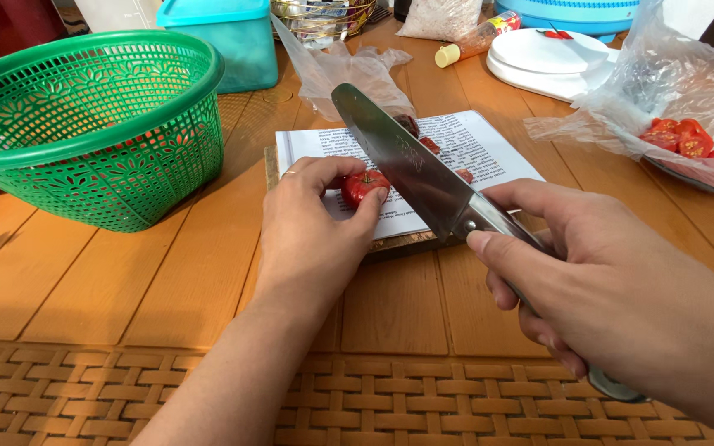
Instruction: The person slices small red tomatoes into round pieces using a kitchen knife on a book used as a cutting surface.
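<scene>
the left hand (311, 223) pins a small red tomato (362, 185) on the printed paper (464, 149) over a board, while the right hand (597, 289) grips a big knife (402, 161) poised beside it. slicing seems underway; a straight downward cut looks called for. the blade hides part of the tomato and other pieces.

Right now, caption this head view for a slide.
Left hand steadies a red tomato while right hand holds a knife.
</scene>
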